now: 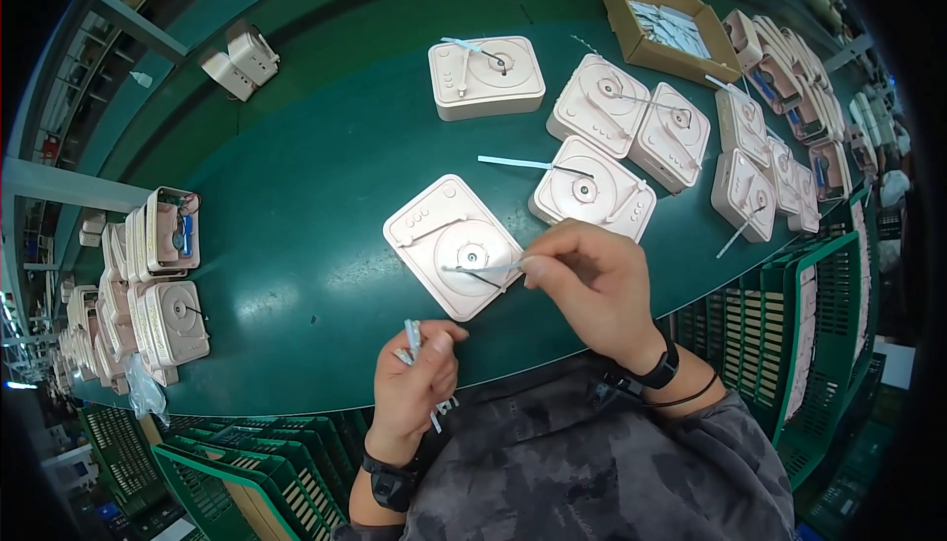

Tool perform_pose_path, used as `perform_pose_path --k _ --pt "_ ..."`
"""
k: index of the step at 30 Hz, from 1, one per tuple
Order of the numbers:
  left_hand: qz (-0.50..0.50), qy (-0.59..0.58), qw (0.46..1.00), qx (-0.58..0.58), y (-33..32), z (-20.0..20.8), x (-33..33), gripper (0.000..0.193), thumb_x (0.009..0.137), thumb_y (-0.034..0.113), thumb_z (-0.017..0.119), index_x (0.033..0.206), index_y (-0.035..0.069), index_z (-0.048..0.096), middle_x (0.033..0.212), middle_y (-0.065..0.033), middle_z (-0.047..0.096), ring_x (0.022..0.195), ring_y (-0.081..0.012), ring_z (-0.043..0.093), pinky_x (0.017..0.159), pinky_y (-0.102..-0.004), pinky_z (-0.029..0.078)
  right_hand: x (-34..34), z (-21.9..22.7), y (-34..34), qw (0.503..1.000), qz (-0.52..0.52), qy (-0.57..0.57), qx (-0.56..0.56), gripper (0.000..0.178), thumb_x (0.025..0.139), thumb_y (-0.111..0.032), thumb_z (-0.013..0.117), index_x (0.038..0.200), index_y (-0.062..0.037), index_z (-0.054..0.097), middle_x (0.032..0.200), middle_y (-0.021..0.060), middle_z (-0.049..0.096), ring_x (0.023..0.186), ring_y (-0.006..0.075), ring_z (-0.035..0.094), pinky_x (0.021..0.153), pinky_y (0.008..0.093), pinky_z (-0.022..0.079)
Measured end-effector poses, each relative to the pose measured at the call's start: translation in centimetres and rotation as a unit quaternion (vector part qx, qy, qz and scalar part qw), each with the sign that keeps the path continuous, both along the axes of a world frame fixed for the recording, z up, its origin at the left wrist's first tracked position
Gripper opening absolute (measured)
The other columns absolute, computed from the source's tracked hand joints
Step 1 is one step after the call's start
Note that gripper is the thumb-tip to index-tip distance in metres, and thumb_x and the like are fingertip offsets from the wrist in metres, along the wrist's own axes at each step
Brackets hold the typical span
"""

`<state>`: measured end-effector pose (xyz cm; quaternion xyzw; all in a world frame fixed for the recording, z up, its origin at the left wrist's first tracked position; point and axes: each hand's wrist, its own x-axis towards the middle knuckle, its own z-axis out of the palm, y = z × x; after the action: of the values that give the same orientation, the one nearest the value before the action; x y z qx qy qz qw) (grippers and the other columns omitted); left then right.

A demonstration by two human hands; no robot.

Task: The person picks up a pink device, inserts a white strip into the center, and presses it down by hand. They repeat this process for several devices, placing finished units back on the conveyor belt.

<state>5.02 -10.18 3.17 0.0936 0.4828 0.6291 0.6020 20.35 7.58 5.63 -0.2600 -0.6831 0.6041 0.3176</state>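
The right hand (602,287) pinches one end of a pale strip (483,268) over the pink box (452,243) just beyond the left hand (416,383), which is curled around spare strips (411,337). I'd call this box half done; whether the strip is fastened to the dark lead (485,281), I can't tell. Beyond the right hand, other boxes (485,77) already trail strips. A neighbouring box (597,186) crowds its knuckles; far left of the left hand, stacked housings (170,319) show no strips that I can see.
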Motion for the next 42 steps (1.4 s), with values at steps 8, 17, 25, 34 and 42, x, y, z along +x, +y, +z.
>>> perform_pose_path --k 8,17,25,34,42 --pt "0.116 0.005 0.993 0.005 0.9 0.6 0.9 0.022 0.105 0.021 0.060 0.109 -0.001 0.064 0.100 -0.0112 0.070 0.046 -0.0042 0.035 0.043 -0.0212 0.029 1.4 -0.8 -2.3 0.952 0.145 0.028 0.268 0.018 0.079 -0.003 0.081 0.095 -0.0023 0.073 0.095 0.0111 0.072 0.078 0.0268 0.070 0.069 0.0335 0.054" --pt "0.110 0.214 0.970 0.021 2.0 -0.1 -2.8 0.009 0.100 0.008 0.065 0.103 -0.001 0.065 0.113 -0.0149 0.074 0.060 -0.0054 0.052 0.054 -0.0220 0.043 0.8 -1.1 -0.8 0.952 0.006 -0.134 0.275 0.019 0.081 -0.008 0.081 0.097 -0.0030 0.072 0.090 0.0091 0.066 0.080 0.0283 0.066 0.069 0.0364 0.053" --pt "0.081 0.513 0.851 0.080 6.5 -1.6 -5.5 0.007 0.099 0.005 0.065 0.102 -0.001 0.065 0.109 -0.0103 0.076 0.095 -0.0132 0.065 0.083 -0.0263 0.051 -1.0 -2.1 0.7 0.941 -0.004 -0.119 0.315 0.014 0.083 -0.004 0.076 0.097 -0.0024 0.072 0.087 0.0097 0.064 0.078 0.0291 0.064 0.069 0.0353 0.053" --pt "0.036 0.544 0.837 -0.056 1.8 1.7 -1.0 0.006 0.095 0.004 0.070 0.097 -0.001 0.068 0.098 -0.0110 0.077 0.082 -0.0132 0.068 0.075 -0.0282 0.054 -3.4 -2.4 -0.2 0.971 0.045 -0.091 0.215 0.012 0.088 -0.001 0.070 0.100 -0.0009 0.072 0.088 0.0124 0.070 0.074 0.0301 0.068 0.063 0.0360 0.052" --pt "-0.034 0.586 0.810 0.016 4.0 3.4 -3.2 0.012 0.090 -0.001 0.073 0.102 0.000 0.070 0.089 -0.0113 0.074 0.078 -0.0172 0.071 0.068 -0.0291 0.054 -2.6 -1.8 0.7 0.990 0.108 -0.078 0.049 0.025 0.091 0.000 0.069 0.113 0.0003 0.057 0.090 0.0116 0.073 0.076 0.0202 0.071 0.068 0.0308 0.054"
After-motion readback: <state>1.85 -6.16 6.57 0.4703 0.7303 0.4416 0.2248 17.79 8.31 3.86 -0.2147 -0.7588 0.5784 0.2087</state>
